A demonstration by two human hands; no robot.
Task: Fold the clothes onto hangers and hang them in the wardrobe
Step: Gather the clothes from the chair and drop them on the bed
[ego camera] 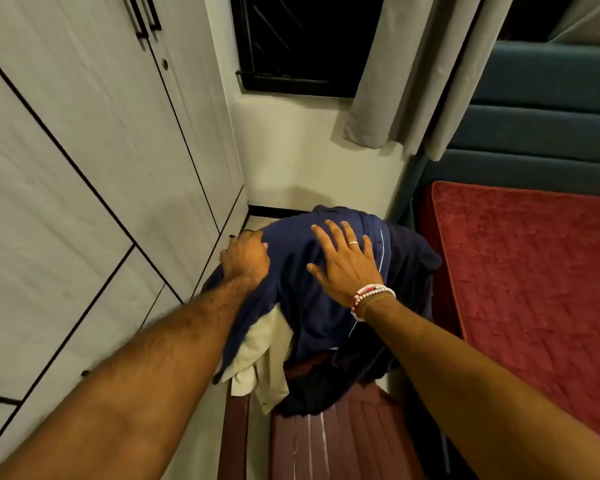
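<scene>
Head view: pile of clothes sits on a maroon chair point(343, 441), centre frame, btwn the wardrobe point(84, 168) on the left and a bed w/ red cover point(534, 289) on the right. Top of the pile is a navy garment point(302, 306), draped over the chair back. A cream garment point(264, 348) pokes out under it on the left, and a darker piece point(416, 265) lies under it on the right.

Left hand point(245, 259) is at the navy garment's left edge, fingers curled, gripping the cloth. Right hand point(347, 265) lies flat on top of the same garment, fingers spread, palm down; ring point(353, 242) on one finger, bead bracelets point(371, 292) at the wrist.

Wardrobe doors are closed. Behind the chair: dark window point(302, 43), grey curtain point(413, 81), teal headboard point(541, 98).
</scene>
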